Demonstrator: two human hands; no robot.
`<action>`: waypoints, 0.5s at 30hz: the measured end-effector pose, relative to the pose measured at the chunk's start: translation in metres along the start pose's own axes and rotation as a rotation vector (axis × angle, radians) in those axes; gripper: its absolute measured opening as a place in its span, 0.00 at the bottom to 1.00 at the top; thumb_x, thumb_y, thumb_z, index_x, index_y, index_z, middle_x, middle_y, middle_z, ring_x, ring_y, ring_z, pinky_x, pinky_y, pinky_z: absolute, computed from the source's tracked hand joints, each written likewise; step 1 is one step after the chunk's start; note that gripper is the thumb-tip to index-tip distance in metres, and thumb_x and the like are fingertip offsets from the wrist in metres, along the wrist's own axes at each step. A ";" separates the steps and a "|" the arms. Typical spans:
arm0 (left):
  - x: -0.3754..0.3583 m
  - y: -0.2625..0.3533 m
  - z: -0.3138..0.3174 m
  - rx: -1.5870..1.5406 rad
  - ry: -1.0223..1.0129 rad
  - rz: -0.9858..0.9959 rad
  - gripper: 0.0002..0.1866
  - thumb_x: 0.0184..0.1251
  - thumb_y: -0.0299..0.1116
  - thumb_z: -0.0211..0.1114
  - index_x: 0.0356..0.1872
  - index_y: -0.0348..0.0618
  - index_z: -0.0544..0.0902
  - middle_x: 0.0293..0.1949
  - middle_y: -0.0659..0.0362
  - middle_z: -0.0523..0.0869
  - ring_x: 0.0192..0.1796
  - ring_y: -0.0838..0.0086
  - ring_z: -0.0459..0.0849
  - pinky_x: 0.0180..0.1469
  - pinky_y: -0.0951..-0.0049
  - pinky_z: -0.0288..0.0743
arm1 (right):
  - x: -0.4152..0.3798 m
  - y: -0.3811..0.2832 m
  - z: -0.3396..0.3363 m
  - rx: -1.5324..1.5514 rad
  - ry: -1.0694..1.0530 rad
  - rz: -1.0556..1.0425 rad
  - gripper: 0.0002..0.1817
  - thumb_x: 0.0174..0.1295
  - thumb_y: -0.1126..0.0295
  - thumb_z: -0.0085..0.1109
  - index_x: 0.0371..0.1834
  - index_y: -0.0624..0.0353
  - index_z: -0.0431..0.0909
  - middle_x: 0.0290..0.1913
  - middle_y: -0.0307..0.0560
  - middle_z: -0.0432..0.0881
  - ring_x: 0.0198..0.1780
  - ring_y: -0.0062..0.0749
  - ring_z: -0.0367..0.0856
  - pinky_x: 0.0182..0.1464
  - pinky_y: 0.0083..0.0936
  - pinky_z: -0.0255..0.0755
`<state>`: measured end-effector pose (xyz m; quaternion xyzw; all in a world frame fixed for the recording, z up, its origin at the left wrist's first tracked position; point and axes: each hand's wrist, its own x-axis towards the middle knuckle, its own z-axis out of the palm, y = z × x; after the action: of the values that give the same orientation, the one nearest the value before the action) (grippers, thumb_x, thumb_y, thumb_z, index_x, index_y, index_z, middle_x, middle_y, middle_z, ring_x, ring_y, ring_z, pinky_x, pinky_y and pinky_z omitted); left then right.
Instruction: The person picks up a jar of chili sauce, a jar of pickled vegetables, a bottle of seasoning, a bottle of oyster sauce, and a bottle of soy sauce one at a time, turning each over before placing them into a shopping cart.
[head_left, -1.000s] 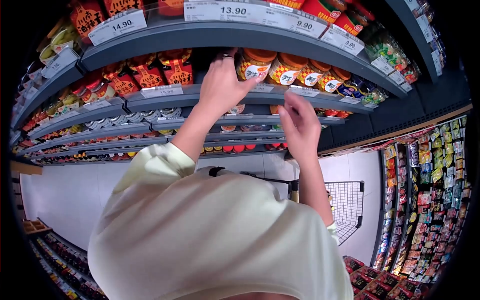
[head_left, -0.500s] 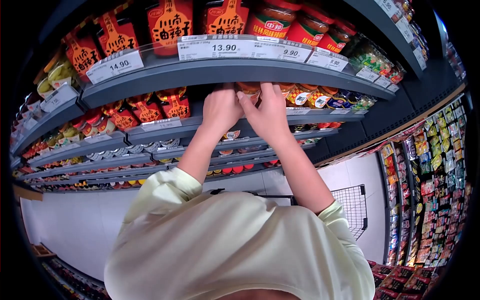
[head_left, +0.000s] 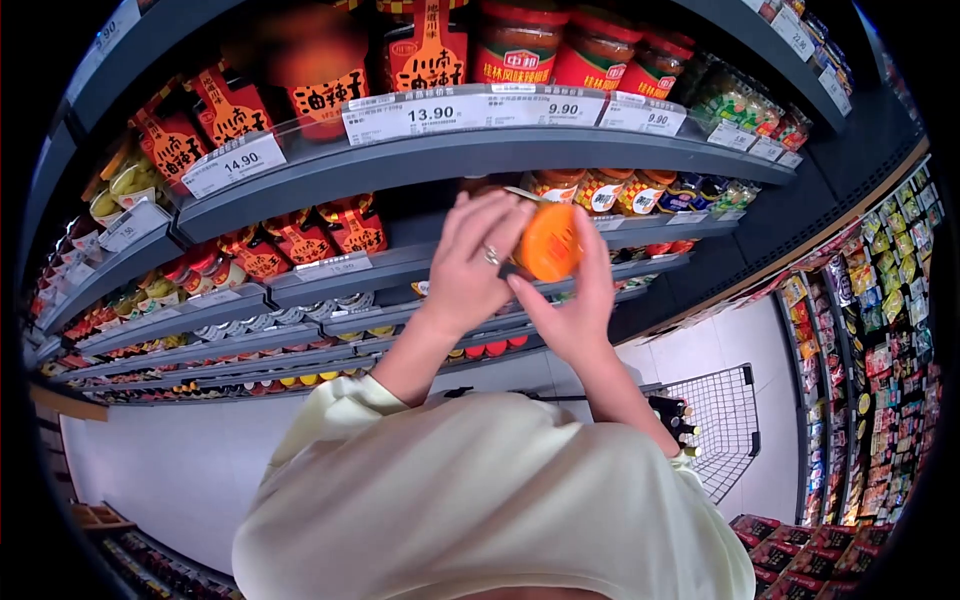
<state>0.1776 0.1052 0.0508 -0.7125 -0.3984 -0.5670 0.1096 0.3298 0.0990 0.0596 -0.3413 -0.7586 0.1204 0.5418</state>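
A jar with an orange lid [head_left: 550, 243] is held in front of the shelf, its lid tilted towards me. My right hand [head_left: 578, 318] is closed around it, the thumb below and the fingers along its right side. Curled over the jar's left side is my left hand [head_left: 470, 258], which wears a ring. The jar's body is mostly hidden by my hands. Just behind the fingers, similar jars with checked labels [head_left: 600, 190] stand on the second shelf.
Above my hands runs a grey shelf edge [head_left: 490, 160] with price tags, carrying red-labelled chili sauce jars [head_left: 517, 55]. A wire shopping cart [head_left: 722, 430] with dark bottles stands behind at right. Hanging snack packets [head_left: 880, 380] line the right side.
Both hands have come out from the second shelf towards me, bringing the orange-lidded jar into view. The view has shifted slightly, and more of the cart and its bottles shows.
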 end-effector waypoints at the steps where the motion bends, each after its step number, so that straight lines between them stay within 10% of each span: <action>1: -0.001 0.008 0.000 -0.033 -0.008 0.043 0.31 0.42 0.28 0.71 0.57 0.47 0.81 0.54 0.56 0.80 0.59 0.59 0.77 0.66 0.47 0.68 | -0.010 0.002 -0.006 0.021 0.029 -0.020 0.49 0.43 0.70 0.77 0.70 0.67 0.58 0.65 0.61 0.69 0.66 0.54 0.70 0.66 0.41 0.65; 6: -0.006 0.056 0.009 -0.321 -0.188 0.107 0.30 0.44 0.30 0.76 0.55 0.45 0.81 0.53 0.55 0.80 0.57 0.58 0.79 0.66 0.49 0.69 | -0.043 0.000 -0.041 0.251 0.163 -0.077 0.52 0.41 0.72 0.80 0.70 0.66 0.55 0.64 0.61 0.71 0.65 0.47 0.72 0.67 0.38 0.65; 15: -0.029 0.094 0.042 -0.510 -0.774 -0.165 0.47 0.46 0.41 0.78 0.70 0.48 0.65 0.64 0.52 0.69 0.67 0.56 0.69 0.66 0.58 0.68 | -0.101 -0.005 -0.090 0.433 0.500 0.730 0.35 0.54 0.78 0.66 0.67 0.66 0.63 0.59 0.48 0.73 0.59 0.30 0.73 0.63 0.26 0.67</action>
<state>0.2722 0.0561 0.0390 -0.8418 -0.3131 -0.3463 -0.2710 0.4279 0.0132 0.0223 -0.4829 -0.3935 0.3716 0.6884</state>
